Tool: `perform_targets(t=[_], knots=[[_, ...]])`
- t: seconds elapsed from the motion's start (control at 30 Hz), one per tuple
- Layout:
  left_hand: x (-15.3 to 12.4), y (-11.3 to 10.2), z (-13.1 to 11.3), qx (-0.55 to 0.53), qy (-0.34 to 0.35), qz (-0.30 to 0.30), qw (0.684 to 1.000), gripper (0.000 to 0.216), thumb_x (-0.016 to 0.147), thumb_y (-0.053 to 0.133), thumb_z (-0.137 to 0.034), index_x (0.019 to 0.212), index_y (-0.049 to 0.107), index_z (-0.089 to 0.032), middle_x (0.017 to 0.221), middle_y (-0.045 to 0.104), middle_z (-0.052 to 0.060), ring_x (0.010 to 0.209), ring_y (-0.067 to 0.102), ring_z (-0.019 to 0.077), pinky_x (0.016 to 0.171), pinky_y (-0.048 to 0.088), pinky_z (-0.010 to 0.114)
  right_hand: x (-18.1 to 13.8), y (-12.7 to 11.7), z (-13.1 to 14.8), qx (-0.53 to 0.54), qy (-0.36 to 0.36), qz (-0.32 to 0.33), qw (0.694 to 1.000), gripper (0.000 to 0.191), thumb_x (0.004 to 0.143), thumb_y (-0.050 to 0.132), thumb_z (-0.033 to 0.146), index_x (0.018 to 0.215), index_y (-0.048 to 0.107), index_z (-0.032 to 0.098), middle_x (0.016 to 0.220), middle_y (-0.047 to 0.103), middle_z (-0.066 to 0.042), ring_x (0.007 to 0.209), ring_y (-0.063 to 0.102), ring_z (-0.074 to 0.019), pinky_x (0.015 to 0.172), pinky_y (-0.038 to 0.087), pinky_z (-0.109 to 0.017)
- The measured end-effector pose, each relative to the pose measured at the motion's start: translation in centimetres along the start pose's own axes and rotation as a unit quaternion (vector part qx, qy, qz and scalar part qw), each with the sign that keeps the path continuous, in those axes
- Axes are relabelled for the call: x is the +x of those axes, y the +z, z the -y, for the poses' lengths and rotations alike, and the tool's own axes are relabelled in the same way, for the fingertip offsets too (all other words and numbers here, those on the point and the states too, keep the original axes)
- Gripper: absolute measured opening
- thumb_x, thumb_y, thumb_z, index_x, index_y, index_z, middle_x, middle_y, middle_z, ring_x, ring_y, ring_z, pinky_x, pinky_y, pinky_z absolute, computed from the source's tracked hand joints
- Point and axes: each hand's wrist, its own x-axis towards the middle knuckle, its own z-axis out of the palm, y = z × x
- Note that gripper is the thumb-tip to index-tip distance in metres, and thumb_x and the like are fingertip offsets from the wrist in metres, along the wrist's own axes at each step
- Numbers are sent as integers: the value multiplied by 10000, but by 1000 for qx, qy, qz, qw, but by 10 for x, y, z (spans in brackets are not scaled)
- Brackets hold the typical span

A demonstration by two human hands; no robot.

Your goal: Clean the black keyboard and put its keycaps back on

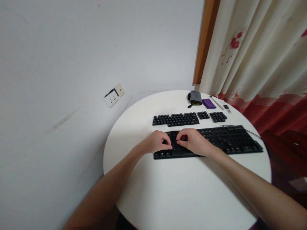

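Note:
A black keyboard [230, 140] lies across the round white table, its right part showing sockets where keycaps are off. Several caps sit on its near left corner. My left hand [157, 142] rests over the keyboard's left end, thumb and forefinger curled together at the tips. Close beside it, my right hand [194, 140] is over the left-middle part, fingertips pinched low at the keys. Anything between either set of fingertips is too small to make out. Behind the keyboard, loose black keycaps [182, 119] lie grouped in rows, with a smaller cluster [203, 115] and a number-pad block [218, 117].
At the back of the white table [153, 188] are a grey pouch [196, 97], a purple cloth [209, 103], a slim pale tool [217, 103] and a small item with a dark head [226, 108]. A cable leaves the keyboard's back. The wall and curtain [240, 57] border the table.

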Motion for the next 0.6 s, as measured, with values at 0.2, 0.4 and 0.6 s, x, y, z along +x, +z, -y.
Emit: perform_targets(t=[0.2, 0.4, 0.6], knots=[[-1, 0, 1, 1, 7, 7, 1000, 68, 774, 707, -208, 783, 767, -178, 755, 700, 1, 635, 544, 107, 592, 378, 226, -3, 2, 6, 3, -12, 53, 999, 83, 795, 691, 140, 802, 744, 204, 763, 712, 5, 693, 622, -145, 646, 414, -252], [0, 2, 5, 8, -14, 6, 1000, 73, 760, 718, -241, 769, 760, -182, 673, 650, -16, 586, 496, 101, 564, 354, 230, -3, 5, 5, -2, -33, 74, 997, 85, 794, 694, 135, 817, 744, 200, 762, 703, 4, 684, 612, -143, 641, 406, -249], [0, 4, 5, 12, -16, -6, 1000, 63, 766, 715, -243, 771, 727, -181, 702, 656, -24, 605, 504, 98, 566, 355, 218, -3, 6, 3, -7, -31, 80, 996, 76, 802, 692, 141, 811, 736, 203, 744, 691, 15, 667, 601, -135, 632, 399, -246]])
